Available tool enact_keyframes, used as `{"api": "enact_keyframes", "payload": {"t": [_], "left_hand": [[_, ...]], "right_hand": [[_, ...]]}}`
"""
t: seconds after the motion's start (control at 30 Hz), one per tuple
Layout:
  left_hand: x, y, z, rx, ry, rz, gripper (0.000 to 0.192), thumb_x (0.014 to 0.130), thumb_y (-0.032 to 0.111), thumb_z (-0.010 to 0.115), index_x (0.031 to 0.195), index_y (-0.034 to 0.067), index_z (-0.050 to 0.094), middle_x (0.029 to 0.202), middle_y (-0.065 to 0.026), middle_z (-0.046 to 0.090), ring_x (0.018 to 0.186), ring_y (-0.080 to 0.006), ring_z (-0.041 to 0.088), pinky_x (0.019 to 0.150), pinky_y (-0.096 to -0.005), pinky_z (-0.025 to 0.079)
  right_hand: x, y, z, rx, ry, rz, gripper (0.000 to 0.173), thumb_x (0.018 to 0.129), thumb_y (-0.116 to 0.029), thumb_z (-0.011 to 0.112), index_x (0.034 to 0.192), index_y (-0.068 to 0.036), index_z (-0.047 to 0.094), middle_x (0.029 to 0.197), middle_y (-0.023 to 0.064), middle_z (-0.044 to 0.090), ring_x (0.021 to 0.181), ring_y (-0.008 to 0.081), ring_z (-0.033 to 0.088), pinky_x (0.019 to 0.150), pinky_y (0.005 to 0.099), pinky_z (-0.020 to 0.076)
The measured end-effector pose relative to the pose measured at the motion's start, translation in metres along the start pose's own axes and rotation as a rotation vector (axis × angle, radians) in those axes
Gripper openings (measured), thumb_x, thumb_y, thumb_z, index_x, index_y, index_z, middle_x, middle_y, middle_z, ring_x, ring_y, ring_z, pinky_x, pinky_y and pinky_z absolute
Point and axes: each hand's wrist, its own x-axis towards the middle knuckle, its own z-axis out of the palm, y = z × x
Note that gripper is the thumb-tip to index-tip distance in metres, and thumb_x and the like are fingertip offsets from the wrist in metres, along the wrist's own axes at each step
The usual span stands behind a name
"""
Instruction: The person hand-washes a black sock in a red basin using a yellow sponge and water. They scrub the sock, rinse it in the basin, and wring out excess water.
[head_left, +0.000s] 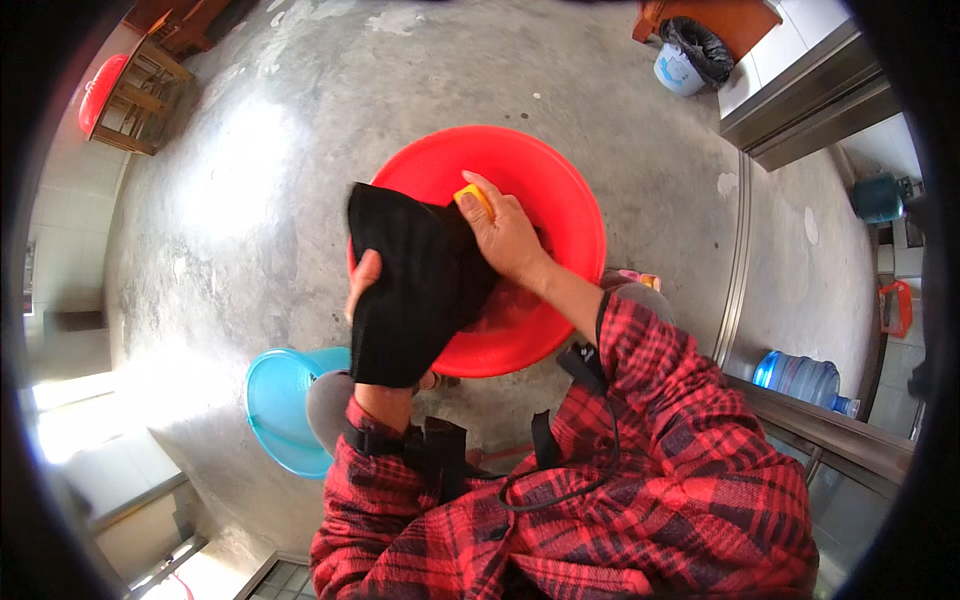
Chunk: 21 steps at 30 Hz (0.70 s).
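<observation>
A red plastic basin (566, 187) stands on the floor before me, with some water low in it. My left hand (364, 281) grips a piece of black cloth (412, 277), its thumb on the outer left edge; the other fingers are partly behind the cloth. The cloth hangs over the basin's left side. Over the middle of the basin, my right hand (506, 229) holds a small yellow block (475, 201), possibly soap, between thumb and fingers, close against the cloth's upper right part.
A light blue plastic bucket (281, 412) is at my lower left. To the right are a metal door track (739, 262) and a large water bottle (802, 381). A lined waste bin (679, 67) stands at the upper right, a wooden stool (139, 97) at the upper left.
</observation>
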Motion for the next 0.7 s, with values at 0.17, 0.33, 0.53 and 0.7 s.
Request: {"api": "enact_keyframes", "payload": {"t": [0.17, 0.33, 0.53, 0.7], "left_hand": [[-0.005, 0.004, 0.048, 0.207, 0.071, 0.24, 0.058, 0.1, 0.043, 0.043, 0.138, 0.0, 0.042, 0.131, -0.012, 0.054, 0.118, -0.0257, 0.051, 0.105, -0.0373, 0.037], [-0.021, -0.006, 0.087, 0.387, 0.104, 0.303, 0.052, 0.099, 0.039, 0.049, 0.134, 0.0, 0.049, 0.123, -0.0138, 0.061, 0.108, -0.0255, 0.062, 0.096, -0.0371, 0.049], [-0.016, -0.005, 0.086, 0.941, 0.397, 0.508, 0.05, 0.098, 0.036, 0.054, 0.131, -0.001, 0.051, 0.121, -0.0122, 0.061, 0.104, -0.0204, 0.062, 0.089, -0.0318, 0.05], [-0.028, -0.013, 0.067, 1.188, 0.617, 0.46, 0.044, 0.098, 0.025, 0.056, 0.131, -0.004, 0.05, 0.123, -0.0085, 0.058, 0.108, -0.0148, 0.055, 0.092, -0.0265, 0.044]], "right_hand": [[-0.04, -0.016, 0.05, 0.28, 0.182, -0.295, 0.041, 0.1, -0.023, 0.05, 0.135, -0.003, 0.045, 0.097, 0.0193, 0.059, 0.089, 0.0316, 0.058, 0.084, 0.0354, 0.045], [-0.047, -0.015, 0.078, 0.924, -0.092, 0.181, 0.045, 0.102, -0.025, 0.046, 0.141, -0.005, 0.036, 0.125, 0.0134, 0.052, 0.119, 0.0214, 0.049, 0.099, 0.0304, 0.0391], [-0.03, -0.049, 0.035, 1.345, -0.168, 0.277, 0.046, 0.105, -0.034, 0.036, 0.141, -0.006, 0.036, 0.132, 0.0065, 0.049, 0.123, 0.0156, 0.045, 0.101, 0.0282, 0.0385], [-0.018, -0.066, 0.022, 1.135, -0.168, 0.219, 0.053, 0.104, -0.037, 0.038, 0.145, -0.005, 0.032, 0.128, 0.0115, 0.052, 0.116, 0.0176, 0.049, 0.099, 0.0281, 0.0396]]}}
